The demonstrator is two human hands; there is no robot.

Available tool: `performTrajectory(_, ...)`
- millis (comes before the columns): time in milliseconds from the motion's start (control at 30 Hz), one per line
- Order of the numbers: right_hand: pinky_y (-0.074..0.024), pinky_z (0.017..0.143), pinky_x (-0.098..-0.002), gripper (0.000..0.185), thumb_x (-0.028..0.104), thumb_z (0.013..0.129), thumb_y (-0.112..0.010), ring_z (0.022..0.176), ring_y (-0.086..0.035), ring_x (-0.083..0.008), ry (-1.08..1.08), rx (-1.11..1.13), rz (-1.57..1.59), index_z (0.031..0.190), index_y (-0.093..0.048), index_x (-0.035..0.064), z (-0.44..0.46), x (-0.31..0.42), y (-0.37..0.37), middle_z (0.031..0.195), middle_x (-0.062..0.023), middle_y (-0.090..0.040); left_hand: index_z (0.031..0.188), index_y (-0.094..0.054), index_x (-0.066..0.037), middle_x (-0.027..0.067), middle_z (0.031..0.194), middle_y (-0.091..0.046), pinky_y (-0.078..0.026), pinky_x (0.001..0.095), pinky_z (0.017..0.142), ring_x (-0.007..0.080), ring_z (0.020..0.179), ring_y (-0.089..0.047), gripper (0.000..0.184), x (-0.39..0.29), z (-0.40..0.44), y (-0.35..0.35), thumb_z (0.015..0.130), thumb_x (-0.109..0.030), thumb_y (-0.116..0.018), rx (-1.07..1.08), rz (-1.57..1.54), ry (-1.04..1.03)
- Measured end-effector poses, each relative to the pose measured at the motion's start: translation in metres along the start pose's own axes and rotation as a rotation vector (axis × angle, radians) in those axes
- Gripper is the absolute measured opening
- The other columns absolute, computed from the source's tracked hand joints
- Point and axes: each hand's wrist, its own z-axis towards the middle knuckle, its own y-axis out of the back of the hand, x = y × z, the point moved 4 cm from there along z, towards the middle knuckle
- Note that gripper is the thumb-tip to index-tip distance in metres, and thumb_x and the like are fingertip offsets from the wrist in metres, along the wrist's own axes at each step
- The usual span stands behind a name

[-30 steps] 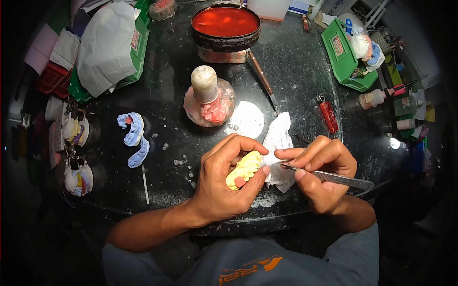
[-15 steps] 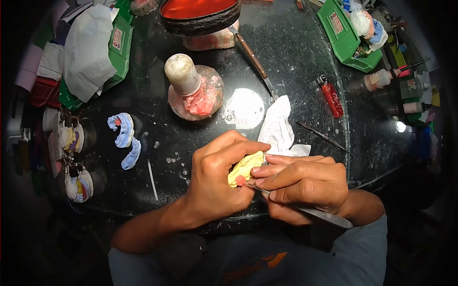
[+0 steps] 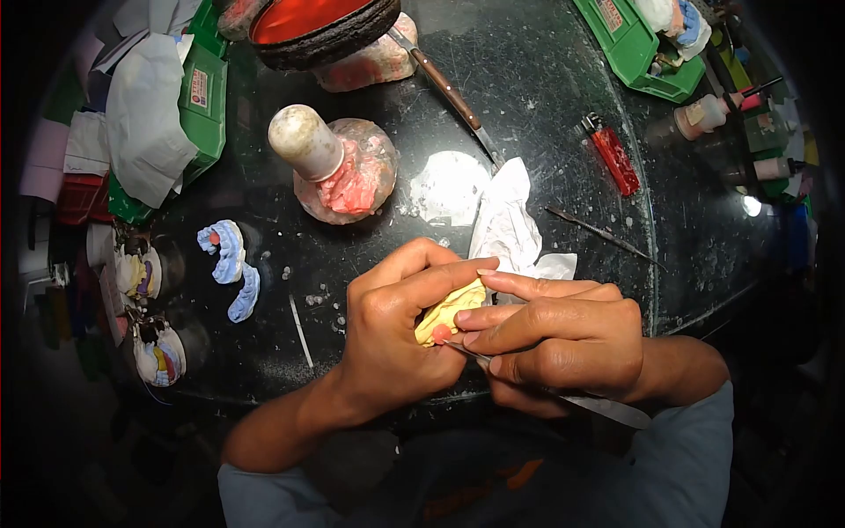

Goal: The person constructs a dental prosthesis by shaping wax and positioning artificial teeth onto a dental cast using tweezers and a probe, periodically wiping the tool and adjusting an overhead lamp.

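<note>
My left hand [image 3: 392,321] is closed round a yellow dental cast [image 3: 451,310], held above the front of the dark table. On the cast's lower end sits a small pink wax piece [image 3: 442,334]. My right hand [image 3: 563,348] grips a thin metal wax carver [image 3: 609,410], its fine tip at the pink wax. Fingers of the right hand also rest against the cast. Most of the tool's middle is hidden by those fingers. Behind the hands lies a crumpled white tissue [image 3: 509,220].
Blue dental casts [image 3: 231,255] lie left, near articulated models [image 3: 158,352]. A spirit burner with a capped top [image 3: 306,143] and a pan of red wax [image 3: 308,22] stand behind. A wooden-handled knife [image 3: 447,92], a red lighter [image 3: 613,160], another carver [image 3: 607,236] and green bins [image 3: 204,106] surround the workspace.
My view has shifted and tilted slightly, so the table things sit differently in it. Both hands keep their grips, and the carver tip stays at the pink wax with only a small turn.
</note>
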Motion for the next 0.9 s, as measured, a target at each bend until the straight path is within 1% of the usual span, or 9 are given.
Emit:
performTrajectory(367,-0.0645,0.092,-0.0494,0.018,0.007,0.079,-0.083,0.086,-0.078,-0.0269,0.003,0.005,-0.015,0.082,-0.066,0.0018,-0.0003,0.0005,0.0004,0.094,-0.0124,-0.075,0.117,-0.077,0.003,0.0102,0.095,-0.069,-0.052,0.0261,0.073,0.0148,0.085,-0.068,0.047,-0.0013,0.0001,-0.0003,0.07,0.003,-0.08,0.011,-0.001,0.021)
performTrajectory(667,-0.0646,0.091,-0.0489,0.016,0.006,0.08,-0.082,0.086,-0.078,-0.0267,0.01,-0.004,-0.002,0.083,-0.066,0.0014,-0.0013,0.0003,0.0,0.095,-0.0129,-0.075,0.117,-0.078,0.003,0.0093,0.095,-0.068,-0.051,0.0261,0.071,0.0141,0.083,-0.066,0.047,-0.0017,0.0001,-0.0004,0.07,0.003,-0.078,0.011,0.005,0.019)
performTrajectory(900,-0.0645,0.091,-0.0491,0.018,0.007,0.078,-0.083,0.083,-0.078,-0.0264,0.019,-0.012,-0.008,0.082,-0.066,0.0016,-0.0012,-0.0003,-0.0003,0.095,-0.0131,-0.076,0.117,-0.078,0.002,0.009,0.094,-0.068,-0.051,0.026,0.071,0.0141,0.083,-0.066,0.047,-0.0009,-0.0005,-0.0006,0.07,0.004,-0.078,0.014,0.026,0.024)
